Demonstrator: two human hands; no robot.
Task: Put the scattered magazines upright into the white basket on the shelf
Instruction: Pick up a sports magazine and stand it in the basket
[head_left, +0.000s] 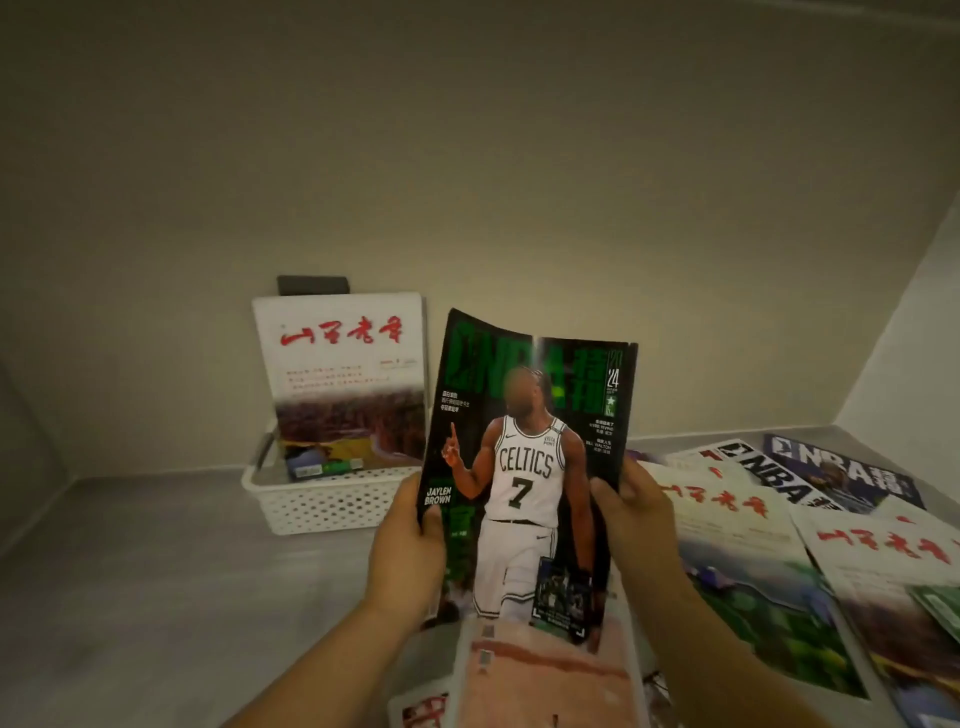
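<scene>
I hold a black and green NBA magazine (524, 467) upright in front of me, its cover showing a basketball player in a white jersey. My left hand (405, 551) grips its left edge and my right hand (636, 519) grips its right edge. Behind it to the left stands the white perforated basket (322, 506) on the shelf. A white magazine with red lettering (343, 374) stands upright in the basket, leaning on the back wall. The held magazine hides the basket's right end.
Several magazines lie scattered flat on the shelf to the right, among them a white one with red lettering (727, 551) and a dark NBA one (841, 475). A pinkish magazine (540, 675) lies below my hands. The grey shelf surface (156, 571) stretches left; walls close both sides.
</scene>
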